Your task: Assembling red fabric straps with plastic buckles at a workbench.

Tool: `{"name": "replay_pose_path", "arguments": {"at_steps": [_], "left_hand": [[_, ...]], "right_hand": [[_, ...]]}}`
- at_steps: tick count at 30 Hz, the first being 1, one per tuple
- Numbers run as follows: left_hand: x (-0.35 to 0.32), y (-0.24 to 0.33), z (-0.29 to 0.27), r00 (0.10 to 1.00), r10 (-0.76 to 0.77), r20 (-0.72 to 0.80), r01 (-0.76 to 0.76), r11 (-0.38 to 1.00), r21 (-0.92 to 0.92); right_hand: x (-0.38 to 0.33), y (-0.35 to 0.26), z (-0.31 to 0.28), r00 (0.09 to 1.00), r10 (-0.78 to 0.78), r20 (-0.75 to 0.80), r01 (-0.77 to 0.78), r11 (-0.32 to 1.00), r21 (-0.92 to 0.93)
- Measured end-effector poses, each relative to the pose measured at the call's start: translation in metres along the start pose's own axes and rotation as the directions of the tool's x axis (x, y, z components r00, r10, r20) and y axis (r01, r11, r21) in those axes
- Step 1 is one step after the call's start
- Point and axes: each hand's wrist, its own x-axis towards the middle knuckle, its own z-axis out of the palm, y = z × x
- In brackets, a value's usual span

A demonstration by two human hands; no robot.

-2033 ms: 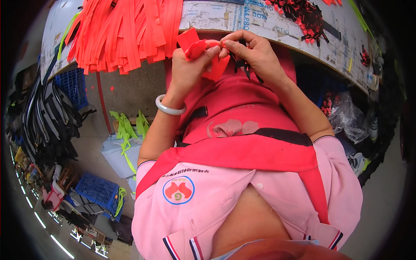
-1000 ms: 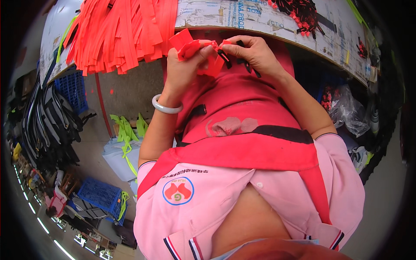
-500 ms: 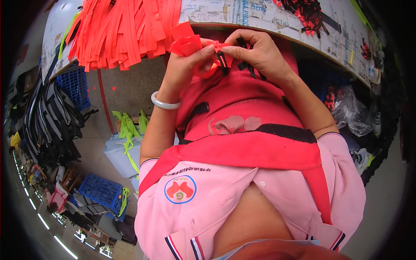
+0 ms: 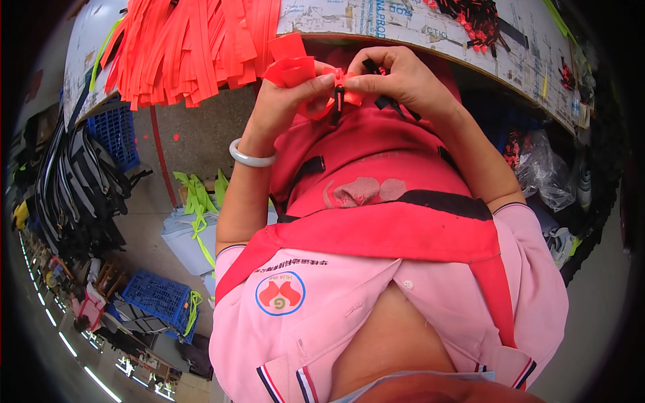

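Note:
My left hand (image 4: 285, 101) pinches a folded orange-red strap (image 4: 295, 67) just below the table edge. My right hand (image 4: 396, 80) meets it fingertip to fingertip and grips a small black plastic buckle (image 4: 338, 101) threaded on the same strap. Another black piece (image 4: 384, 102) shows under my right palm. A pale bangle (image 4: 250, 158) sits on my left wrist. Both hands hover above my red apron (image 4: 376, 195).
A heap of orange-red straps (image 4: 195, 40) hangs over the paper-covered table (image 4: 403, 23). Black-and-red small parts (image 4: 474, 13) lie at the back right. On the floor to the left are blue crates (image 4: 154, 295), black straps (image 4: 74, 181) and neon green straps (image 4: 198, 198). Clear plastic bags (image 4: 544, 168) sit to the right.
My hands have closed together on the strap; the folded end rose a little and the black buckle now stands between my fingertips.

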Motion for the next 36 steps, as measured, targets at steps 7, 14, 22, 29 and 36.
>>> {"name": "replay_pose_path", "arguments": {"at_steps": [7,14,22,29,36], "left_hand": [[0.003,0.002,-0.002,1.0,-0.012,0.026,0.012,1.0,0.011],[0.003,-0.007,0.004,0.996,-0.049,0.07,0.054,0.996,-0.076],[0.0,-0.009,-0.005,0.998,-0.013,0.066,0.023,0.99,-0.137],[-0.003,-0.006,-0.004,0.995,-0.055,0.078,0.062,0.994,-0.091],[-0.001,-0.004,-0.005,0.996,-0.032,0.086,0.032,0.999,0.0]], "right_hand": [[0.002,0.007,0.001,1.0,0.019,-0.013,-0.018,0.997,0.08],[0.006,0.004,-0.005,0.995,-0.026,-0.097,0.031,0.998,0.055],[0.0,0.0,0.002,0.998,-0.019,-0.052,0.014,0.995,-0.102],[0.001,0.0,0.001,1.0,-0.011,0.011,0.012,0.993,-0.121],[0.006,0.003,-0.007,0.997,-0.003,0.073,0.021,0.969,-0.244]]}}
